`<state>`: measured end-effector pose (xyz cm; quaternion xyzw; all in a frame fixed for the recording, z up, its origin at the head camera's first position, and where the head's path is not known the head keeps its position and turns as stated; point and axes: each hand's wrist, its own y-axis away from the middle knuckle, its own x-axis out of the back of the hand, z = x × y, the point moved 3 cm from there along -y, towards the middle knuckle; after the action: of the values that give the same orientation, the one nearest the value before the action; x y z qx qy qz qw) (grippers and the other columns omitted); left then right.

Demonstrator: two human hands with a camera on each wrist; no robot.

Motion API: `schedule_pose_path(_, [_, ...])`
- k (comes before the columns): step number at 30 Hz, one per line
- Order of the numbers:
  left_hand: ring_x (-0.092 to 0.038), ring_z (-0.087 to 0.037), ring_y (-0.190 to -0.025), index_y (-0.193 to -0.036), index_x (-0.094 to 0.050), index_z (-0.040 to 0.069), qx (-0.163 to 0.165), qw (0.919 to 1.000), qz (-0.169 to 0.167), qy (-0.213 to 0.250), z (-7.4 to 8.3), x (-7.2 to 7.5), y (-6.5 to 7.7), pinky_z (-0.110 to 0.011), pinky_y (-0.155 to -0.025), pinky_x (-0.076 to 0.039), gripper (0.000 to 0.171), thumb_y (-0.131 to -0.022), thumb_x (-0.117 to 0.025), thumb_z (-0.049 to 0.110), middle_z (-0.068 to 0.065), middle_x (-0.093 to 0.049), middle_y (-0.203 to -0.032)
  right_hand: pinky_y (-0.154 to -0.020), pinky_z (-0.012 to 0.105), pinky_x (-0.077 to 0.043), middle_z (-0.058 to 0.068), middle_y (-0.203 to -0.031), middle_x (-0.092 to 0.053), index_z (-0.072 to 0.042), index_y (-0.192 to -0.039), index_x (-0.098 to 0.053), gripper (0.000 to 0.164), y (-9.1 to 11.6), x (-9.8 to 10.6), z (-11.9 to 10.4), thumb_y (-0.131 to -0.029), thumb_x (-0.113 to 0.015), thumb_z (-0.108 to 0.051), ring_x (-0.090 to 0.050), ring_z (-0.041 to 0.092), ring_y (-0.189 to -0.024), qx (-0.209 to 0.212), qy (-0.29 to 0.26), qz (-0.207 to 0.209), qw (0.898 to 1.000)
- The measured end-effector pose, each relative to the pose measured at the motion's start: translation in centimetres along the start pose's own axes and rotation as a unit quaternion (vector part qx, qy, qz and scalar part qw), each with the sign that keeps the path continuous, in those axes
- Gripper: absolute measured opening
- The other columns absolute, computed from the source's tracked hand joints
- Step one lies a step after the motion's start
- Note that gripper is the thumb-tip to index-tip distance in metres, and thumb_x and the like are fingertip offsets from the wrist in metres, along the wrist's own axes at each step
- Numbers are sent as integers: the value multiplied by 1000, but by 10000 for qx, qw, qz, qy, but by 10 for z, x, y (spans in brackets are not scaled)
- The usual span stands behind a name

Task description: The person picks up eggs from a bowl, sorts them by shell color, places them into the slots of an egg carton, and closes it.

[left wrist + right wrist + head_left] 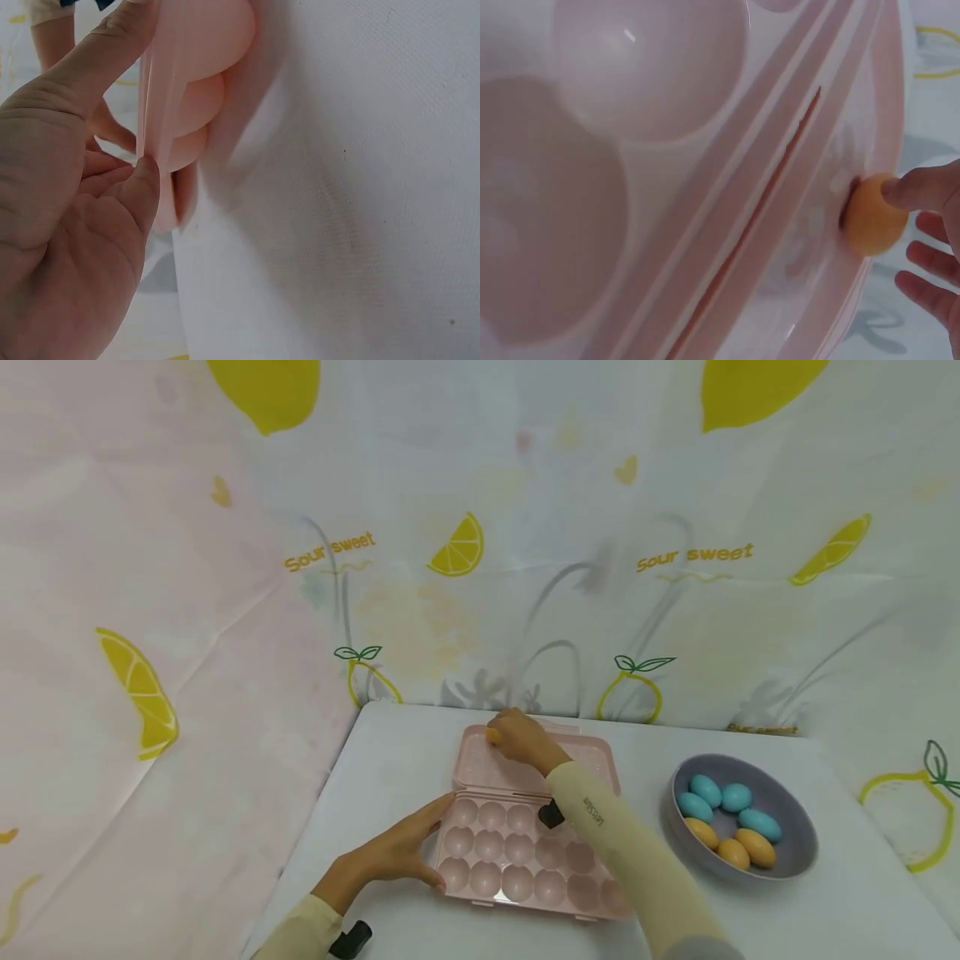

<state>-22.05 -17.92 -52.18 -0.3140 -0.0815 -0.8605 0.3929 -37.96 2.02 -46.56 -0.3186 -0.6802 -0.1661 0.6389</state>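
A pink plastic egg carton (517, 839) lies on the white table, its lid (585, 756) folded back toward the wall. Its round cups hold no eggs where they show; my right forearm covers some on the right. My left hand (397, 847) grips the carton's left side, thumb at the front corner and fingers near the hinge. In the left wrist view, the fingertips (146, 169) press on the carton's rim (161, 97). Over the lid, my right hand (521, 739) pinches an orange egg (875, 216), whose lower side is right at the lid's inner surface in the right wrist view.
A grey-purple bowl (798, 827) stands right of the carton, with several blue eggs (759, 824) and a few orange eggs (756, 847) in it. Behind the table (397, 743) hangs a lemon-printed cloth (480, 627), which also runs along the left side.
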Motion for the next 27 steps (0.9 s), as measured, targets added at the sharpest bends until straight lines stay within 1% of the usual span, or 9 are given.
schedule_pose_path(4, [-23,-29,-145,-156,-9,4,154,9998,-40,-111,0,1,1,-35,-112,-31,129,-60,-91,33,-10,-14,-161,-77,43,-51,10,-80,-62,-2,-82,-67,11,-10,-6,2,-90,-60,0,-60,30,-83,-298,-138,-26,9995])
schedule_pose_path(6, [-23,-29,-145,-156,-9,4,194,9997,-57,-114,-1,1,1,-34,-112,-31,129,-60,-91,34,-10,-14,-162,-77,44,-52,13,-86,-64,1,-89,-69,10,-14,-8,4,-90,-59,0,-61,32,-86,-637,-335,28,9974])
schedule_pose_path(9, [-23,-29,-145,-156,-9,3,182,9998,-67,-87,-1,1,1,-34,-112,-31,129,-61,-91,35,-11,-14,-161,-81,46,-53,18,-97,-67,5,-101,-69,19,-18,-12,9,-85,-58,-1,-63,35,-94,-1039,-519,207,9930])
schedule_pose_path(12, [-25,-29,-144,-156,-10,4,166,9998,-41,-131,-1,1,1,-34,-112,-31,129,-60,-91,35,-10,-16,-161,-80,46,-54,18,-97,-68,5,-100,-69,23,-20,-15,12,-80,-59,-1,-63,35,-92,-1232,-595,288,9902])
schedule_pose_path(14, [-26,-28,-144,-156,-11,5,163,9997,-21,-190,-1,0,0,-34,-112,-31,129,-60,-92,35,-9,-17,-161,-75,45,-53,17,-89,-67,5,-91,-69,17,-20,-16,13,-80,-58,-1,-62,33,-83,-1330,-595,226,9891])
schedule_pose_path(16, [-27,-28,-143,-156,-11,5,195,9996,-19,-206,0,0,0,-33,-112,-31,129,-60,-92,34,-8,-18,-161,-70,43,-51,14,-80,-63,2,-83,-66,9,-19,-17,15,-82,-58,-2,-57,29,-75,-1411,-597,134,9881])
schedule_pose_path(19, [-27,-28,-144,-156,-11,5,242,9995,-42,-175,2,0,-1,-34,-113,-31,129,-59,-92,31,-8,-17,-161,-68,41,-47,10,-73,-58,-2,-77,-63,9,-17,-18,16,-85,-60,-2,-49,26,-69,-1400,-570,97,9885])
schedule_pose_path(23, [-27,-27,-143,-156,-9,5,322,9993,-80,-186,4,0,-1,-34,-113,-30,130,-59,-93,29,-8,-16,-161,-69,40,-48,10,-73,-59,-2,-80,-65,6,-16,-21,17,-85,-64,-3,-50,25,-70,-1201,-513,240,9911])
schedule_pose_path(27, [-29,-27,-143,-156,-10,5,392,9989,-68,-260,4,2,-1,-34,-113,-30,131,-58,-94,28,-8,-17,-161,-71,39,-48,10,-79,-61,-1,-88,-68,6,-18,-24,21,-84,-69,-5,-52,25,-74,-1263,-666,183,9896])
